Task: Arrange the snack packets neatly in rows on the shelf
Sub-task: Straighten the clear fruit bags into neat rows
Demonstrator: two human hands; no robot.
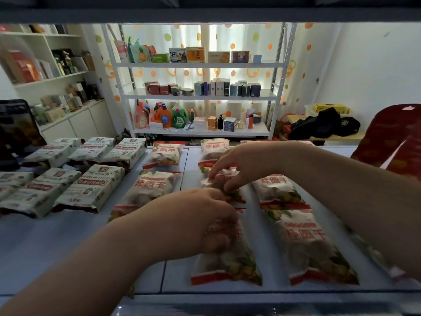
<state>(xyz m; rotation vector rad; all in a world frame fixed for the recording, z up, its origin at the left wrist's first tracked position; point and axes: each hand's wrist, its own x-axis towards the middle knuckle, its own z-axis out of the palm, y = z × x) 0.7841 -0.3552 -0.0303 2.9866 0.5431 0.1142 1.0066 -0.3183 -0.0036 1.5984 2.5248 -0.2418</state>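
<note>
White snack packets with red lettering lie flat in columns on the pale shelf [34, 242]. My right hand [237, 165] pinches the upper part of the middle packet [219, 180] in the centre column. My left hand [200, 220] rests fingers-down on the near packet [230, 263] of that column and grips its top end. Other packets of the same kind lie at the left [151, 185], the right [275, 188] and the near right [307, 242]. Green-and-white block packets [91, 188] fill the left side in two rows.
A dark red patterned bag [391, 142] stands at the shelf's right end and a dark packet [16, 128] at its left end. An upper shelf board [205, 14] hangs close overhead. Behind are a white rack of boxes and bottles [198, 94] and wall cabinets.
</note>
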